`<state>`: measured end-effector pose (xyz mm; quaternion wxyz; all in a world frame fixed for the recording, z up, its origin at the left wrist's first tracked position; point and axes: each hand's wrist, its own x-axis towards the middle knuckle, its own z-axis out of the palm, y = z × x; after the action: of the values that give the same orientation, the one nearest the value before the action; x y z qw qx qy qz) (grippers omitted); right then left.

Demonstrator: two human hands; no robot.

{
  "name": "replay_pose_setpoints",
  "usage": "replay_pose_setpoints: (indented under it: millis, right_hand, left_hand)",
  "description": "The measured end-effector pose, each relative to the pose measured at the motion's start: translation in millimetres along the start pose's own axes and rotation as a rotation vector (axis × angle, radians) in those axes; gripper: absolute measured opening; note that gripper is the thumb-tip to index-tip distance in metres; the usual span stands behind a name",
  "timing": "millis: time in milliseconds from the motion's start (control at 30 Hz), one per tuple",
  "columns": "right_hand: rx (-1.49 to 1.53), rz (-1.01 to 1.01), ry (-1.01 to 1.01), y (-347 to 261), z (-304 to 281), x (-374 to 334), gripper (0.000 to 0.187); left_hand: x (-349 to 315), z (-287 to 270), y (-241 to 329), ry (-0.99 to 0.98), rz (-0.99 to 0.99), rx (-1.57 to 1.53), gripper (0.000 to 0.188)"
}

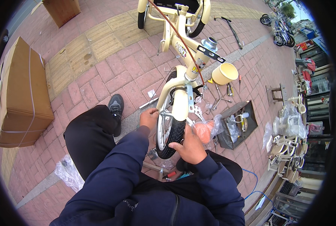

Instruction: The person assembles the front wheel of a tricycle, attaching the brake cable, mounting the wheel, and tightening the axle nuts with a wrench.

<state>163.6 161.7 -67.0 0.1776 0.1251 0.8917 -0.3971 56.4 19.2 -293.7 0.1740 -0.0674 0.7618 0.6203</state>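
A cream tricycle (185, 47) stands in front of me, its front wheel (171, 132) between my knees. The cream front fork (167, 90) and mudguard (180, 105) hold the wheel's upper part. My right hand (191, 145) grips the black tyre from the right, its thumb lying on the tread. At the wheel's left side, by the fork's lower end, the fingers of my left hand (149, 118) are curled together. Whatever they pinch is too small to make out. A flat metal strip with holes (190, 98) hangs in front of the mudguard.
Right of the wheel lie an open metal toolbox (237, 124), orange foam wrap (204, 131), a cross-shaped wrench (220, 98) and a yellow bucket (224, 73). A large cardboard box (25, 94) stands left. A hand pump (232, 32) lies farther off on the brick paving.
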Motion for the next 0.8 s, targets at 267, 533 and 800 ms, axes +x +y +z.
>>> replay_pose_setpoints:
  millis: [267, 533, 800]
  right_hand:
    - [-0.024, 0.011, -0.003, -1, 0, 0, 0.079]
    - [0.017, -0.006, 0.004, 1, 1, 1, 0.078]
    - [0.01, -0.007, 0.007, 1, 0, 1, 0.078]
  left_hand:
    - [3, -6, -7, -0.041, 0.008, 0.002, 0.024]
    - [-2, -9, -2, -0.032, 0.103, 0.109, 0.023]
    - [1, -9, 8, -0.077, 0.021, 0.141, 0.023]
